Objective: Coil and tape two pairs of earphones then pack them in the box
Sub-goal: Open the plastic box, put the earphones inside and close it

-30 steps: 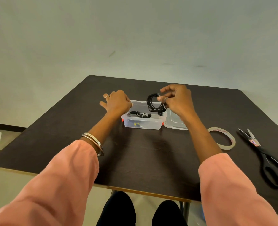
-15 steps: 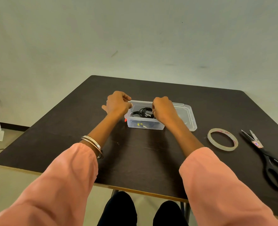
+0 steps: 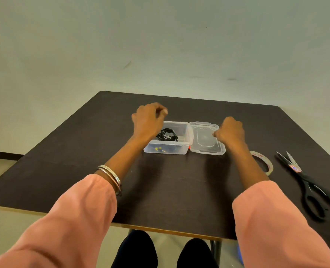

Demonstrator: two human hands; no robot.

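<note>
Clear plastic is the material of the box (image 3: 182,137), which stands in the middle of the dark worktop (image 3: 179,190) with its hinged lid (image 3: 204,141) lying open flat at its right side. Inside the box lie the black earphones (image 3: 167,134), a dark bundle of coiled cable; whether it is one coil or two I cannot separate, and the tape on them is too small to see. Something yellow shows low through the front wall of the box, but I cannot tell what it is.

The left hand (image 3: 148,120) hangs over the far left corner of the box with curled fingers, and it seems to hold nothing. The right hand (image 3: 231,132) is at the right edge of the lid, fingers curled; if it grips the lid or only rests beside it, the picture does not show.

Judging from this, the coiling and packing look finished or nearly finished, and the closing of the lid is probably what remains. The tape roll (image 3: 270,165) and the scissors (image 3: 311,188) lie apart on the right, near the right forearm, not in use.
</note>
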